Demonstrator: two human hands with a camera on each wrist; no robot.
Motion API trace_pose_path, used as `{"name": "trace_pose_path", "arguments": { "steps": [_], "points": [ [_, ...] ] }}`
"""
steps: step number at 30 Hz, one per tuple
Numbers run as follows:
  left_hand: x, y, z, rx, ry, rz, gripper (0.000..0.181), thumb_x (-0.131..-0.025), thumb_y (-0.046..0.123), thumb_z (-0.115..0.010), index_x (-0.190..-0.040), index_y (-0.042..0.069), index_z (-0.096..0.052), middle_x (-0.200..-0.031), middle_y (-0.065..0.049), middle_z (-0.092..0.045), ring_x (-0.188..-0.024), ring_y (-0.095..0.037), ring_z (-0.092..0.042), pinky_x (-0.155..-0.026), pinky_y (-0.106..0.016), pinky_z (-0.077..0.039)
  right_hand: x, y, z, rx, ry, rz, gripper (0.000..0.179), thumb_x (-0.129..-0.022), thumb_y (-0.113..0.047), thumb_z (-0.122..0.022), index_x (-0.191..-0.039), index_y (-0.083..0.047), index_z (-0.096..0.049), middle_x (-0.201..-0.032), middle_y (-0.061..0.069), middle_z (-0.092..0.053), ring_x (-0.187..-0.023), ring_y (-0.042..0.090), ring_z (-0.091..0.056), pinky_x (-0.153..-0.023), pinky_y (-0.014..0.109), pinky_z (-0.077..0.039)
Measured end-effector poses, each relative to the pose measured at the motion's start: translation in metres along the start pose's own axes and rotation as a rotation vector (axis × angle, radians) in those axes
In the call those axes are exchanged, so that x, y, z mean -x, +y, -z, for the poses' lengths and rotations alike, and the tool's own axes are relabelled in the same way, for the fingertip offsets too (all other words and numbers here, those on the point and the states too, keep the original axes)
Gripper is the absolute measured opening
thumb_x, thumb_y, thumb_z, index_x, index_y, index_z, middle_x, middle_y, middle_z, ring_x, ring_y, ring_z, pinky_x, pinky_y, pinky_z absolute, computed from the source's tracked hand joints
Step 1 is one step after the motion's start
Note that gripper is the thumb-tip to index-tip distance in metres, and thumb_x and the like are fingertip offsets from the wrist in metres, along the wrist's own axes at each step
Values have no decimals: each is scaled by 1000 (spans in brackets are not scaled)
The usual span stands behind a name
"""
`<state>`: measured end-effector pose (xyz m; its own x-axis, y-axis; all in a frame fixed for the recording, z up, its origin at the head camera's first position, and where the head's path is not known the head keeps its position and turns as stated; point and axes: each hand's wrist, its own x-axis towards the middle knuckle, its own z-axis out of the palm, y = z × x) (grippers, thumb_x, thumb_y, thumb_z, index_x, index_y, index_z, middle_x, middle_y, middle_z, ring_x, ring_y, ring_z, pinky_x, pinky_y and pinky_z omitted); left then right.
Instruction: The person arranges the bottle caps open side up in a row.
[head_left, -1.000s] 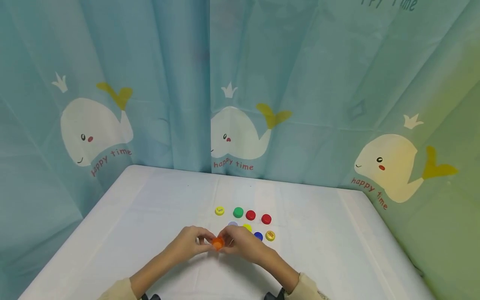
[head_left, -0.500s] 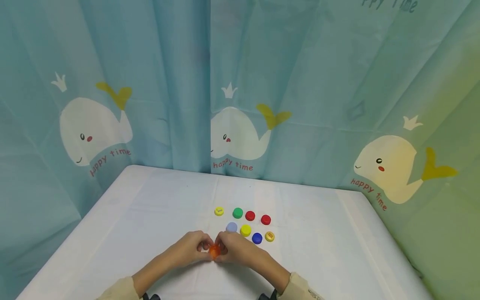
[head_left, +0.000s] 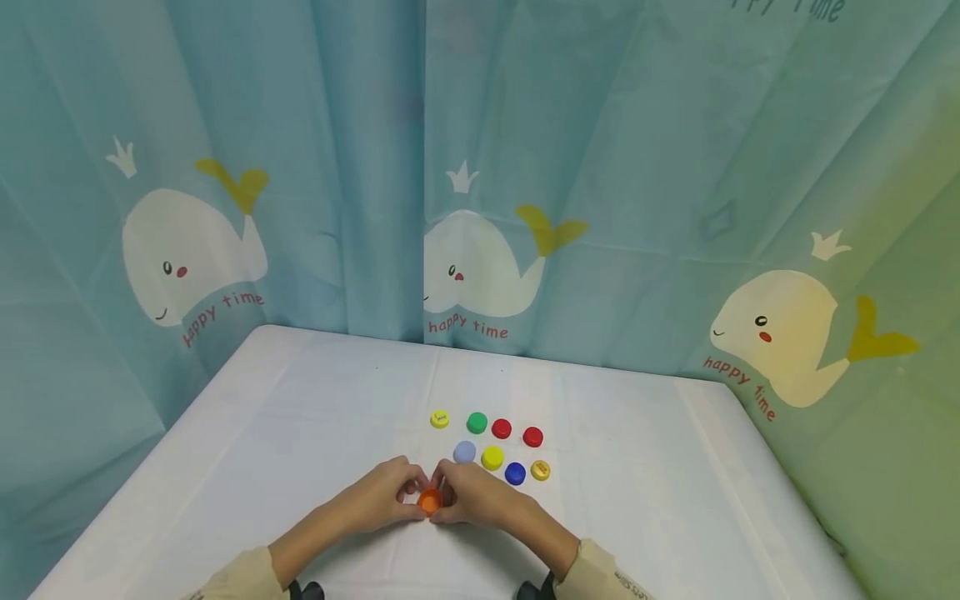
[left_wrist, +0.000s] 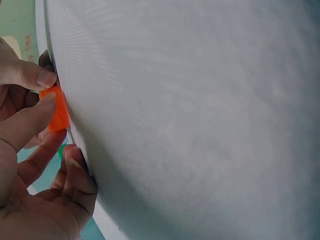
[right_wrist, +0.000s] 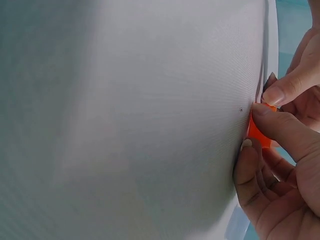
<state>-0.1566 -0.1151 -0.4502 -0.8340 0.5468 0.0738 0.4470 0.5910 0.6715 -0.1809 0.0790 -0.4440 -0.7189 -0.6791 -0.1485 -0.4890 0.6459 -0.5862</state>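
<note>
An orange bottle cap [head_left: 430, 502] lies between my two hands with its hollow side facing up, low over the white table. My left hand [head_left: 386, 496] pinches its left side with thumb and fingers. From the right, my right hand [head_left: 472, 498] pinches the same cap. In the left wrist view the orange cap [left_wrist: 60, 111] shows its side wall between the fingertips, close to the cloth. The right wrist view shows part of the cap [right_wrist: 259, 132] behind the right thumb.
Beyond the hands lie several caps in two loose rows: yellow [head_left: 439, 419], green [head_left: 477, 423], red [head_left: 502, 428] and red [head_left: 533, 437] farther back; pale blue [head_left: 465, 452], yellow [head_left: 492, 457], blue [head_left: 515, 473] and printed gold [head_left: 540, 470] nearer. A curtain [head_left: 360, 208] hangs behind the table.
Both hands have brought the orange cap down and closer to the person, slightly left. The pale blue, yellow and blue caps, partly covered before, now show more fully.
</note>
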Motion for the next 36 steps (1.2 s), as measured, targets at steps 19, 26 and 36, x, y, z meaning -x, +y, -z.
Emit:
{"name": "trace_pose_path", "arguments": {
  "steps": [19,26,36],
  "points": [
    [-1,-5,23,-32,67,71,22,-78,13,-76,-97,5,-65,-79,1,-53,-70,-13,-49,-63,-24,-45,20,20,21,24,178,-2,20,-82,-13,-74,-99,-9,-64,-77,-11,-57,-68,3,-52,-64,15,-47],
    [-26,-7,27,-53,228,148,11,-79,8,-74,-88,5,-68,-73,5,-56,-68,-10,-51,-63,-24,-46,8,26,37,83,333,31,17,-84,-14,-72,-98,-7,-66,-80,-7,-59,-72,7,-54,-65,19,-48],
    [-56,-11,27,-95,276,257,19,-81,12,-74,-95,2,-68,-81,-1,-62,-74,-15,-57,-70,-32,-50,-21,31,40,13,387,-58,27,-86,-20,-70,-106,-3,-65,-92,3,-65,-85,18,-60,-77,28,-50]
  ]
}}
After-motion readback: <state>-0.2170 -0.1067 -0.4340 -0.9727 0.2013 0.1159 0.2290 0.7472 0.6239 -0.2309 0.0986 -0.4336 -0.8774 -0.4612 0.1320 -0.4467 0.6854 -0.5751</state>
